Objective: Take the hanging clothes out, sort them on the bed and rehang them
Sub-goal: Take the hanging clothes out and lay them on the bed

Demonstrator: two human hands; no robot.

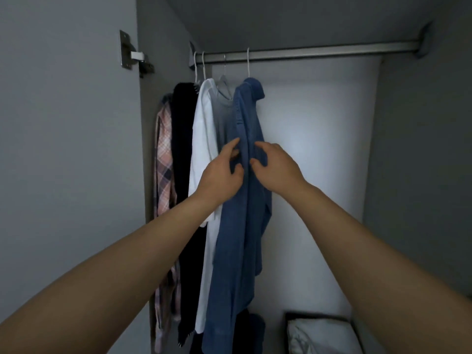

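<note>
Task looks barely begun: plaid, black, white, grey clothes & blue shirt (242, 200) all hanging at rod's (306, 53) left end. Left hand (219, 172) & right hand (275, 169) are reaching in, arms outstretched; each grip half-open, fingers touching the shirt's front, nothing clearly pinched.

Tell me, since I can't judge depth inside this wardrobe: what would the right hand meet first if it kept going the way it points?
Most likely the blue shirt: the right hand reaches up-left, fingertips at its fabric. Whether they already touch is unclear.
</note>
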